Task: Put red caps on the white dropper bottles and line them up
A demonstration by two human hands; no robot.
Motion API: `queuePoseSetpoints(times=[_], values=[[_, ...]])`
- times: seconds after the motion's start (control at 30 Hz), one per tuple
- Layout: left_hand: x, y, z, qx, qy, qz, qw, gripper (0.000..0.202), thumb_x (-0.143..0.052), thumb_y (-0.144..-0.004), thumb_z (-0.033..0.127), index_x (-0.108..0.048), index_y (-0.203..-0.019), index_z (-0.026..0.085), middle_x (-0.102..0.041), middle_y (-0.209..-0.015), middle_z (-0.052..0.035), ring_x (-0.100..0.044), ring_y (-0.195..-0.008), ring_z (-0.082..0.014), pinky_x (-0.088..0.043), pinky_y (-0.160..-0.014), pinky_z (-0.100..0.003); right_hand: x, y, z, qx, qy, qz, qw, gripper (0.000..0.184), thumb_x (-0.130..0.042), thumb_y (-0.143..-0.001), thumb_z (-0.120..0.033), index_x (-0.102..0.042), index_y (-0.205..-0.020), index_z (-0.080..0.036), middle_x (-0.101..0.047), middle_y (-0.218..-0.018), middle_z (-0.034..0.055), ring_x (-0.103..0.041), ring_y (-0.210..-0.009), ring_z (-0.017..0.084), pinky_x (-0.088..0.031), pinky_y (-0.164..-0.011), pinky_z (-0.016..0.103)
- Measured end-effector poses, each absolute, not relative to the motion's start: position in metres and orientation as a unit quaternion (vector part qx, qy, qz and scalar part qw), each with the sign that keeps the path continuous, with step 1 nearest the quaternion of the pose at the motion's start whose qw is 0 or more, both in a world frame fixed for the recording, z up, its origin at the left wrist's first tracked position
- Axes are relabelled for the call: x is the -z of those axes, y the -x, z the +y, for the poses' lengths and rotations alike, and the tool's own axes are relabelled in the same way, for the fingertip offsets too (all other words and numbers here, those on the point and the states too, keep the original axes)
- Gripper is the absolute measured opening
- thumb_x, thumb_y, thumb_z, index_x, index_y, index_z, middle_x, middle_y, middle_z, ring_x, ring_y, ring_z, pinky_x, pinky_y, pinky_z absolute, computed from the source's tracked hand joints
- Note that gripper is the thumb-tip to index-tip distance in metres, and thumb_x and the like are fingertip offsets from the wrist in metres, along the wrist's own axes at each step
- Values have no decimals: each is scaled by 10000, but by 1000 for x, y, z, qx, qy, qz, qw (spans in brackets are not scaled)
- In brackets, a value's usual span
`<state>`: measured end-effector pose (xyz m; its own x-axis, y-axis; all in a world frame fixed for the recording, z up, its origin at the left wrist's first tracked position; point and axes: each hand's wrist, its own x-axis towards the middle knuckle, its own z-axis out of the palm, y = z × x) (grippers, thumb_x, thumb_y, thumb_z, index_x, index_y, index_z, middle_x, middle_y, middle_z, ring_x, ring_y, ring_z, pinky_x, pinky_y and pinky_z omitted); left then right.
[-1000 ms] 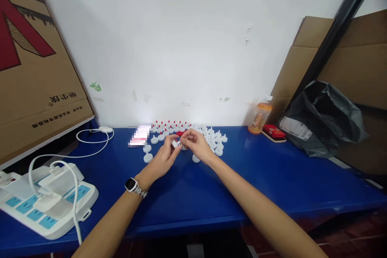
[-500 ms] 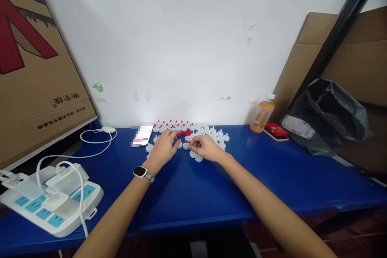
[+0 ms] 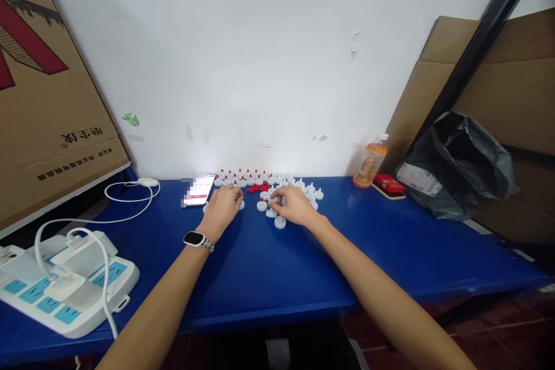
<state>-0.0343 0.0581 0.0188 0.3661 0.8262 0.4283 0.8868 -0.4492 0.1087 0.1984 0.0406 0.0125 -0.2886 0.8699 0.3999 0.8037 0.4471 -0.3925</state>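
My left hand, with a watch on its wrist, is low over the left part of a group of white nozzle caps. Its fingers are curled together, and anything between them is hidden. A white cap shows beside its fingertips. My right hand is closed with thumb and forefinger about a white nozzle cap. Just left of it stands a red-tipped white cap. Another white cap lies in front. Small red tips are heaped between the hands, behind them.
Several red-tipped caps stand in rows along the wall. A phone lies left of them. An orange drink bottle, a red box and a dark plastic bag are right. A power strip with cables occupies the left.
My left hand has drawn back leftward from the red heap, its fingers curling in. My right hand stays among the white caps at the right, its thumb and forefinger now about a cap.
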Motion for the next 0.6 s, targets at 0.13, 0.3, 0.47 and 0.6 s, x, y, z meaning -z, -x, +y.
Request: queuePoseSetpoints(times=[0.13,0.3,0.47,0.6], values=[[-18,32,54,220,813,-532,89,177,-486,-942,245,-649,-981,187,-679,-993,-99,-612,-939,-275,-406,-794,-377,-8,-196,40,-56,528,-805,266,152,-678,-846,-359,-719,-793,-223,-695,-802,24,-564,-910,218,-320,-834,350],[-20,23,47,232,828,-502,89,205,-472,-971,304,-647,-1009,203,-676,-976,-76,-606,-965,-261,-405,-835,-382,-7,-194,40,-75,514,-808,277,132,-641,-879,-300,-720,-793,-238,-701,-781,-4,-565,-880,191,-293,-859,346],[-17,-7,39,215,818,-515,138,243,-499,-961,357,-656,-989,174,-675,-1029,-111,-587,-1014,-296,-403,-872,-419,-10,-198,44,-41,531,-807,256,115,-651,-870,-303,-756,-895,-264,-702,-865,19,-546,-943,220,-276,-841,351],[-14,-25,40,175,833,-512,120,236,-471,-968,286,-654,-1015,145,-686,-1029,-128,-586,-1010,-292,-416,-876,-411,-8,-204,48,-60,557,-780,281,182,-686,-834,-321,-740,-996,-257,-699,-866,16,-560,-939,217,-287,-847,349]])
